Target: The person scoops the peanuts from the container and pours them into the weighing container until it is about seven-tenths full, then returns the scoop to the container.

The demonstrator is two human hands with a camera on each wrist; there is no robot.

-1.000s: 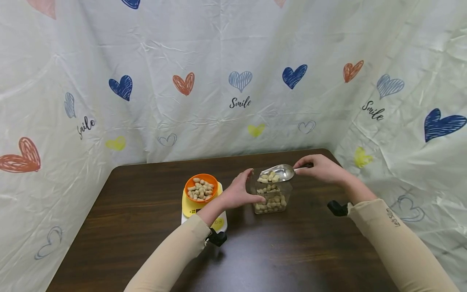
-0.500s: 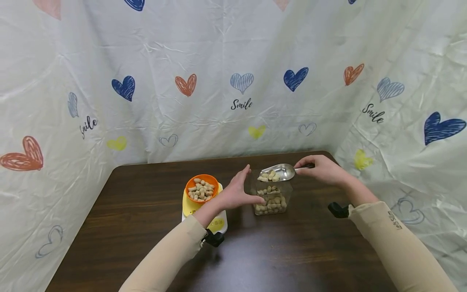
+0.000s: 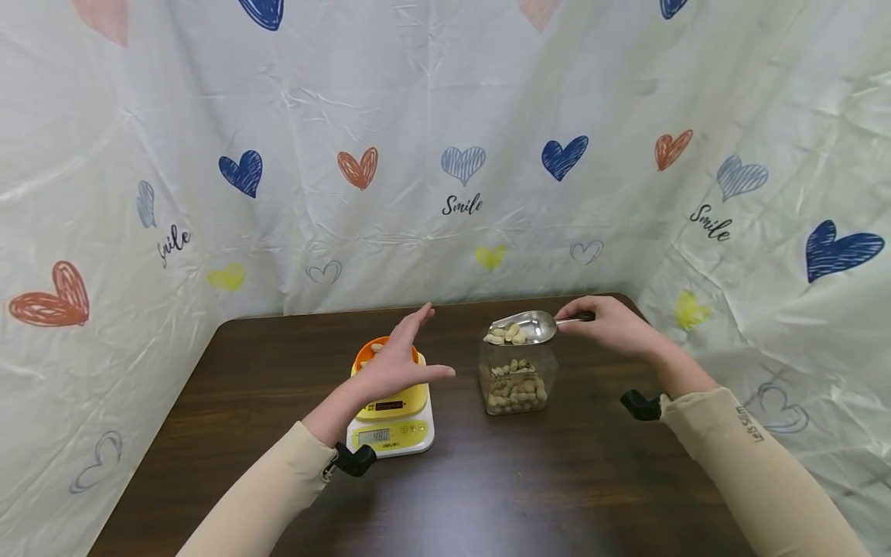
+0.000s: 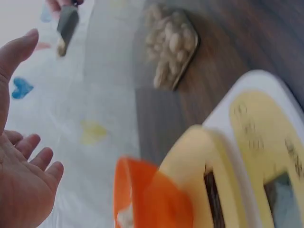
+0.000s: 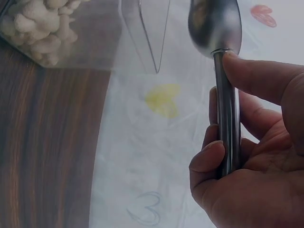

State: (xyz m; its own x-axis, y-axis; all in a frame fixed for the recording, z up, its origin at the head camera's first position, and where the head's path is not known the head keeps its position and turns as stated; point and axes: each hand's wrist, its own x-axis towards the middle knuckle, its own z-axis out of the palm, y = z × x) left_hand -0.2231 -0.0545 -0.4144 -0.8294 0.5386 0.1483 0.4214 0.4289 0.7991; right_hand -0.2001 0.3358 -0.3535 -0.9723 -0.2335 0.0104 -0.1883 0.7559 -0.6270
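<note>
My right hand point(image 3: 604, 323) grips the handle of a metal scoop point(image 3: 537, 327), thumb near the neck in the right wrist view. Several peanuts point(image 3: 511, 334) lie in the scoop, which is above the clear container point(image 3: 518, 394) partly filled with peanuts. With fingers spread and nothing held, my left hand point(image 3: 390, 367) is over the right side of the orange bowl point(image 3: 363, 352), hiding much of it in the head view. That bowl sits on a yellow and white kitchen scale point(image 3: 393, 433) and has peanuts in it. The scale's display appears to read 48.0.
A dark wooden table point(image 3: 501, 495) carries everything. Behind it and along both sides hangs a white curtain point(image 3: 390, 93) printed with hearts and the word "Smile". The container stands to the right of the scale, a hand's width or so apart.
My left hand has let go of the container's left side and moved left, over the bowl and scale. The right hand, with the loaded scoop, has shifted slightly left.
</note>
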